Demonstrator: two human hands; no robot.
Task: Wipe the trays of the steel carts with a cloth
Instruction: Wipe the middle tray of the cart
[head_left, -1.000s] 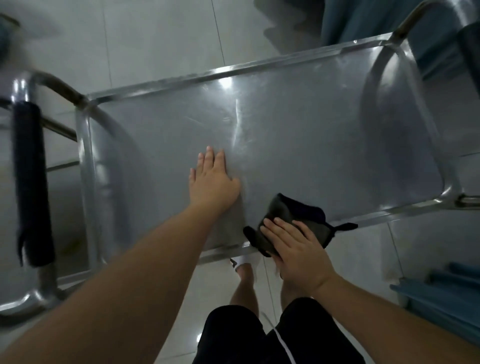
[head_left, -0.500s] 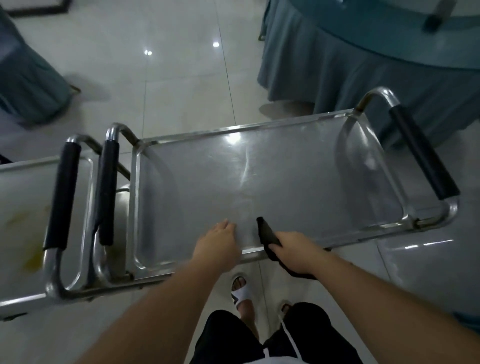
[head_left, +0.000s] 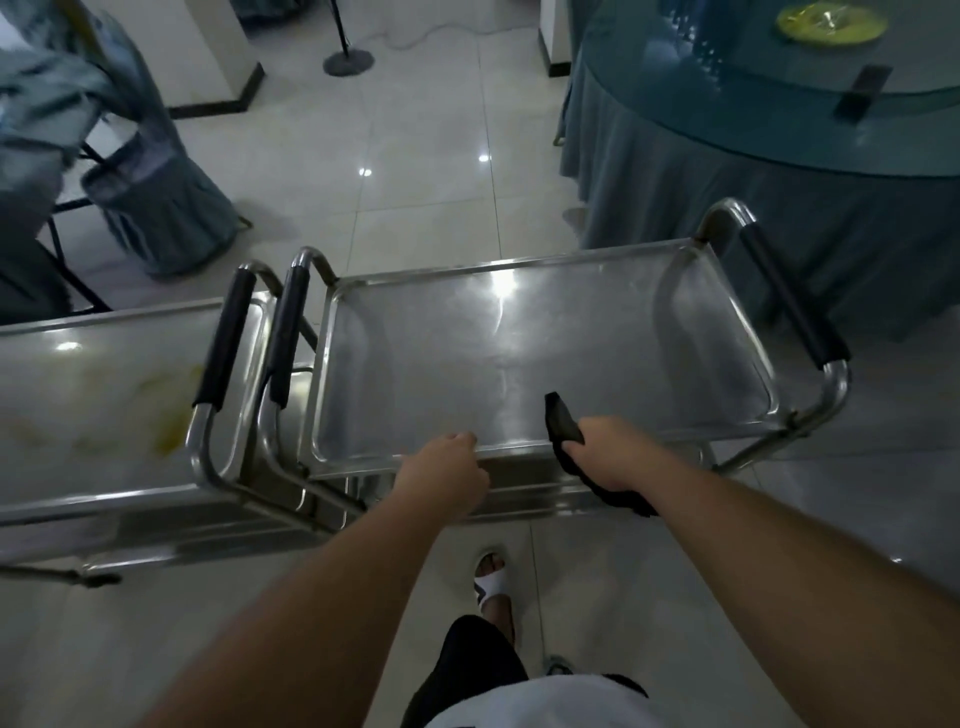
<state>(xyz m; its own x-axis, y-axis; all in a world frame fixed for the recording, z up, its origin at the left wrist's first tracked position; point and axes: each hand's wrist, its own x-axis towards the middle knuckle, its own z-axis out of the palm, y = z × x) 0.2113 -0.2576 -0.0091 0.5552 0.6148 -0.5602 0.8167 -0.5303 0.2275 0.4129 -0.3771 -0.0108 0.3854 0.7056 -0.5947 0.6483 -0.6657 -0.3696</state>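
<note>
Floor (head_left: 415, 156): pale glossy tiles, carrying everything we list below.

Round table (head_left: 779, 156): far right, draped in a grey-blue skirt, glass top bearing a yellow-green dish (head_left: 831, 23).

Covered chair (head_left: 156, 208): far left, grey-blue fabric gathered to the floor.

Right steel cart (head_left: 810, 415): in front of us, top tray (head_left: 519, 353) shiny and reflecting ceiling lights; a black-sleeved handle (head_left: 789, 301) at its right end, another (head_left: 285, 338) at its left end. A lower tray shows beneath the near rim.

Left steel cart (head_left: 197, 457): just beside the first, handle to handle; its top tray (head_left: 78, 405) carries yellowish stains; its own black-sleeved handle (head_left: 226, 338) stands next to the neighbour's.

Left hand (head_left: 441, 467): our left grip is curled over the near rim of the right cart's top tray, fingers folded down onto the steel edge.

Right hand (head_left: 613, 452): our right grip is closed around the cloth at the same near rim, to the right of the left hand and apart from it.

Cloth (head_left: 561, 421): dark, bunched in the right hand; one end sticks up over the tray surface, the other hangs below the rim past the wrist.

Sandal (head_left: 491, 579): white, on a foot on the floor under the near edge.
</note>
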